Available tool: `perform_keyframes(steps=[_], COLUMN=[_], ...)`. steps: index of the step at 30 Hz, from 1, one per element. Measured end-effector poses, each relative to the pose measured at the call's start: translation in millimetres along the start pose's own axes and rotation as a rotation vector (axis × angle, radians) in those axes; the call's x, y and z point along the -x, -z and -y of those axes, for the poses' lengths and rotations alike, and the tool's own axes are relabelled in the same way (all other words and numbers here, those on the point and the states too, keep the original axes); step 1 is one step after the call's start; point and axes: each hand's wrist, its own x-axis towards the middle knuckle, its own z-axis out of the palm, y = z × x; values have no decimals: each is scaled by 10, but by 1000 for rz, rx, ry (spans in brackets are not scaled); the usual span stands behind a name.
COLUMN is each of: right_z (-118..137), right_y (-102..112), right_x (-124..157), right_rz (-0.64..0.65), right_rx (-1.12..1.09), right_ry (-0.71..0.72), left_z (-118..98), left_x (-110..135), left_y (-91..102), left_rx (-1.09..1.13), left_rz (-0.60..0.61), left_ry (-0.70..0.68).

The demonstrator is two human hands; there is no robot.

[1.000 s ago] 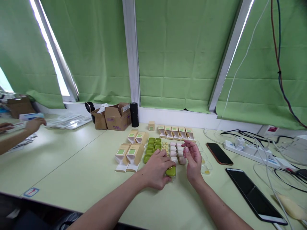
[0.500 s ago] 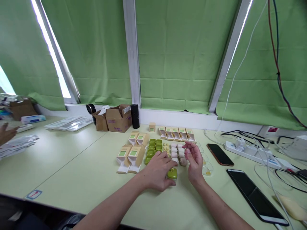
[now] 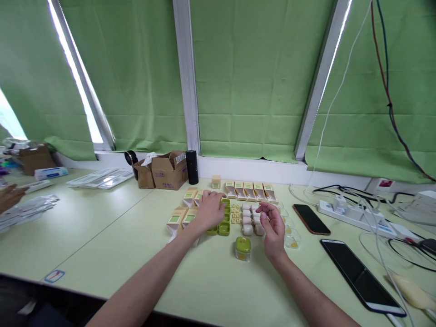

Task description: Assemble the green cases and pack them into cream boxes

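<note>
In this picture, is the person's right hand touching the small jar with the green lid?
Apart. The head view shows a strip of tabletop between the right hand and the green-lidded jar.

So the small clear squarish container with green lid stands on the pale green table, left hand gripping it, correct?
Not gripping: the head view shows the left hand apart from it, by the square green pieces. The container stands on the table.
</note>
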Motion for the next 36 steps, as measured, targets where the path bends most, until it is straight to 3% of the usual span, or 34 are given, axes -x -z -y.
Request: perform_keyframes(steps=[4, 10, 15, 19, 24, 29, 33, 36], right_z=[-15, -23, 16, 34, 27, 21, 3, -9], right_y=[-4, 3, -13, -20, -1, 11, 17, 11], right_x=[29, 33, 31, 39, 32, -9, -84, -149], right_rz=[31, 40, 41, 44, 54, 30, 25, 42], right_rx=[29, 44, 45, 56, 58, 83, 169, 212], right_ry=[18, 34, 37, 23, 19, 25, -73, -150], left_z=[74, 153, 152, 146, 174, 138, -13, -147], left_x=[-446, -1044, -1251, -1305, -1256, -1041, -616, -177], left_y=[-70, -397, -622, -687, -570, -226, 20, 93], left_rx=[-64, -108, -144, -159, -141, -124, -136, -163], left_rz=[128, 269, 318, 328, 252, 74, -88, -289], left_ry=[50, 152, 190, 204, 181, 120, 6, -244])
